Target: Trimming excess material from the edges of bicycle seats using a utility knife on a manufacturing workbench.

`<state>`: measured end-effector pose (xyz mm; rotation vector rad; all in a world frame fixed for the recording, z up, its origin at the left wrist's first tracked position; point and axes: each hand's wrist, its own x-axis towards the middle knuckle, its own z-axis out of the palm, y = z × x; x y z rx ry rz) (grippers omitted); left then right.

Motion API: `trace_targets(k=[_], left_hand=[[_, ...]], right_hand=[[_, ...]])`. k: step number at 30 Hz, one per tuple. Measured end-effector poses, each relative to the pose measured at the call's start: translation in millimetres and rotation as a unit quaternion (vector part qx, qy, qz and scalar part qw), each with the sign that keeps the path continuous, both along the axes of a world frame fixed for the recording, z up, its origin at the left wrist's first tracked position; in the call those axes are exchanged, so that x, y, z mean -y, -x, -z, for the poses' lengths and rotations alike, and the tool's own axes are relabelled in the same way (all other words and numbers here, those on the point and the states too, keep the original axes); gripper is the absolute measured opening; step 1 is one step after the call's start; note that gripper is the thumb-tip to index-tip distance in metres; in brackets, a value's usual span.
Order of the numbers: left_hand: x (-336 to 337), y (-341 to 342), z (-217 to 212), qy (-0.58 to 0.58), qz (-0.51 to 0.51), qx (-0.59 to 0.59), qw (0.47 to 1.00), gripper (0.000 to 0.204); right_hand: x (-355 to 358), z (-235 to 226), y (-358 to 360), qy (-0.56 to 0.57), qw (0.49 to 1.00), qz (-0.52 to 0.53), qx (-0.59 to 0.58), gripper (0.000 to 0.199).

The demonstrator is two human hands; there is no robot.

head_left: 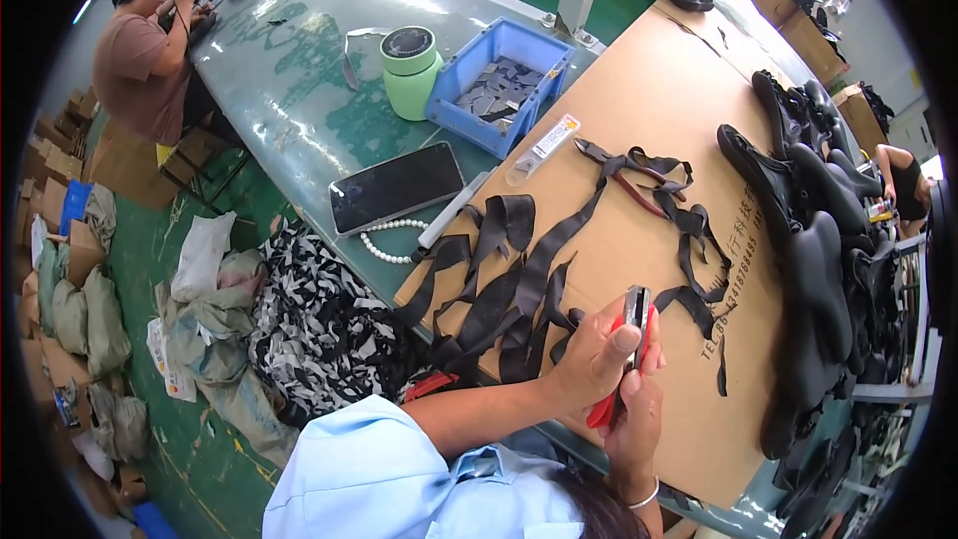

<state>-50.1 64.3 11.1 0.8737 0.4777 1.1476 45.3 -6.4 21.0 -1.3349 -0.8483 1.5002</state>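
Note:
In front of me, over the near edge of the cardboard sheet, a red-and-metal stapler-like hand tool (pixel 637 311) points upward and away. My left hand (pixel 591 357) is closed around its upper part, the thumb along the metal top. Lower down, my right hand (pixel 637 417) grips the same tool by its red body; part of the tool is covered by my fingers. Black fabric strips (pixel 521 294) lie loose just beyond my hands. Red-handled pliers (pixel 639 190) rest farther off among more strips.
On the table stand a blue bin (pixel 499 125) of small grey pieces and a green flask (pixel 409 80), near a phone (pixel 397 188) and cutter knife (pixel 454 215). Black bicycle saddles (pixel 813 279) line the right. Fabric scraps (pixel 329 329) fill a sack at left. A person (pixel 150 60) sits far left.

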Motion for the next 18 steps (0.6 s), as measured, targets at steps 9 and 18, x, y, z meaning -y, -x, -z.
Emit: trace_targets(k=[9, 18], left_hand=[[-23, 27, -2, 0.187, -0.002, 0.030, 0.982, 0.073], [-57, 41, -4, 0.086, -0.050, -0.045, 0.994, 0.078]], right_hand=[[-12, -5, 11, 0.031, 0.997, -0.067, 0.038, 0.036], [-51, -6, 12, 0.041, 0.978, -0.192, 0.068, 0.029]])
